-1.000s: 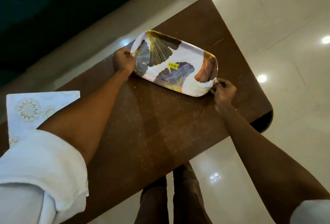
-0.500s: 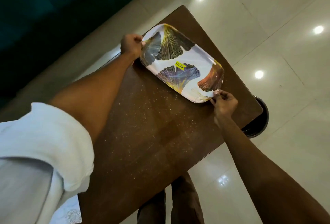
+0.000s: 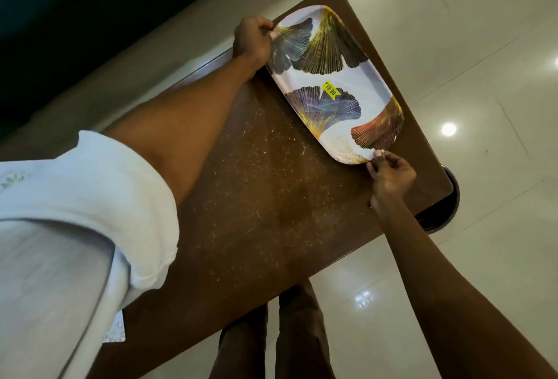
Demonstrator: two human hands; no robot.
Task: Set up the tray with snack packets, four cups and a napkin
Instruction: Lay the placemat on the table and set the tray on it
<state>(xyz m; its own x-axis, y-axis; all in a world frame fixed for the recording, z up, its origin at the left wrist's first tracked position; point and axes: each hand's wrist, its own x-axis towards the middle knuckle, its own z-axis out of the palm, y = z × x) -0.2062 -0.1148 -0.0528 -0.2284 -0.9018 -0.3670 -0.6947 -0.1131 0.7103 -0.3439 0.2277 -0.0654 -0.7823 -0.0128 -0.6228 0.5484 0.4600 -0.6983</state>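
We are looking down from our own head at a scratched dark brown wooden table (image 3: 256,197) standing on glossy pale floor tiles (image 3: 483,46). Both of our hands hold a long, round-cornered white tray printed with fan-shaped leaves in grey, gold, purple and rust (image 3: 338,82). Over the last second the tray has travelled away from us toward the far end of the table, and it now lies lengthwise close to the far right edge; whether it is fully set down or just above the wood we cannot tell. This suggests we are only positioning the tray, so the loading has not begun.

Our left hand (image 3: 252,37) is closed around the tray's far short end, fingers curled over the rim. Our right hand (image 3: 391,173) pinches the near short end between thumb and fingertips.

The tray looks glossy and shallow with a low raised rim, and carries nothing but a small yellow price sticker (image 3: 330,90) near its middle. No snack packets or cups are in view. A corner of a white patterned napkin (image 3: 116,330) peeks out beneath our white rolled-up left sleeve (image 3: 90,212).
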